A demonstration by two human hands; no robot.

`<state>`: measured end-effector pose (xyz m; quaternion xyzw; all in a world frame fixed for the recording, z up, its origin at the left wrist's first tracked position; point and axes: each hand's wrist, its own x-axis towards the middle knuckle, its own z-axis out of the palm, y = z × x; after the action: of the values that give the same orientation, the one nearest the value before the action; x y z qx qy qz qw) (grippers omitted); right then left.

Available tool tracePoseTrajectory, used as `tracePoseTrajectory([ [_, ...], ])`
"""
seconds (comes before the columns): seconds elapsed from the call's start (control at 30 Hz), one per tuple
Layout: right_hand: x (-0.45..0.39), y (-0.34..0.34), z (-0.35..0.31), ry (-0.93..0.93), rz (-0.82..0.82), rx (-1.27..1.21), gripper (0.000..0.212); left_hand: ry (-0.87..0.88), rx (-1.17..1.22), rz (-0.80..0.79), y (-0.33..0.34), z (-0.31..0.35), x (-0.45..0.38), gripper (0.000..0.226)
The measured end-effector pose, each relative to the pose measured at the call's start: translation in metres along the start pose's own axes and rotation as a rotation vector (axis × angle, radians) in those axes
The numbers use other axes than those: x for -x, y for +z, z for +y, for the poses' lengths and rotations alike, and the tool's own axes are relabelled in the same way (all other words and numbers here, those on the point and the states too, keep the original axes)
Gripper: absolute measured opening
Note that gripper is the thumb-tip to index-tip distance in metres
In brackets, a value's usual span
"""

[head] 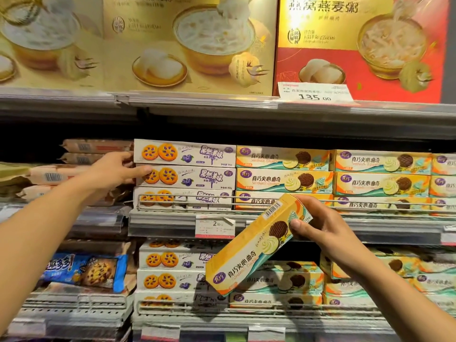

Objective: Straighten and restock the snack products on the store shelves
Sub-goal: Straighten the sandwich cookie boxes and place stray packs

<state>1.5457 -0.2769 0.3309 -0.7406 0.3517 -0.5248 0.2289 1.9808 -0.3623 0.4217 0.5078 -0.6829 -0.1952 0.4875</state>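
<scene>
My right hand grips one end of a yellow sandwich-cookie box, held tilted in front of the shelves, its far end pointing down to the left. My left hand reaches to the middle shelf and holds the left end of the second white blueberry-cookie box in a stack of three, thumb on its front face. To the right of that stack stand stacks of matching yellow sandwich-cookie boxes.
A wire rail runs along the middle shelf's front, with a price tag below. Pink wrapped packs lie left of my left hand. The lower shelf holds more cookie boxes and a blue cookie bag. Large gift boxes fill the top shelf.
</scene>
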Motion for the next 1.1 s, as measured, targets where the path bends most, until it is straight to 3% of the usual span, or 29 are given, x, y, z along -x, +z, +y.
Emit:
tracePoseTrajectory([
  [0.27, -0.001, 0.0, 0.004, -0.009, 0.014, 0.0, 0.041, 0.005, 0.101, 0.005, 0.003, -0.008, 0.005, 0.046],
  [0.33, 0.001, 0.001, 0.006, -0.025, 0.035, 0.007, 0.042, 0.06, 0.053, 0.137, 0.011, -0.009, 0.015, 0.039],
  [0.4, 0.006, 0.004, 0.01, -0.037, 0.082, -0.014, 0.043, 0.123, 0.028, 0.369, 0.023, -0.011, 0.036, 0.048],
  [0.5, 0.028, 0.012, 0.022, -0.03, 0.204, -0.076, 0.045, 0.23, 0.192, 0.58, 0.053, -0.015, 0.084, 0.035],
  [0.63, 0.071, 0.029, 0.043, 0.006, 0.409, -0.15, 0.05, 0.103, 0.379, 0.38, 0.132, -0.034, 0.159, 0.019],
  [0.7, 0.09, 0.039, 0.051, 0.039, 0.51, -0.205, 0.061, -0.01, 0.472, 0.292, 0.17, -0.042, 0.189, 0.02],
  [0.87, 0.123, 0.061, 0.067, 0.134, 0.626, -0.243, 0.061, -0.192, 0.637, 0.139, 0.224, -0.045, 0.225, 0.029],
  [0.97, 0.137, 0.069, 0.073, 0.171, 0.639, -0.193, 0.05, -0.232, 0.597, 0.113, 0.241, -0.051, 0.232, 0.049],
  [1.1, 0.15, 0.076, 0.073, 0.214, 0.73, -0.154, 0.037, -0.249, 0.468, 0.041, 0.247, -0.065, 0.23, 0.049],
])
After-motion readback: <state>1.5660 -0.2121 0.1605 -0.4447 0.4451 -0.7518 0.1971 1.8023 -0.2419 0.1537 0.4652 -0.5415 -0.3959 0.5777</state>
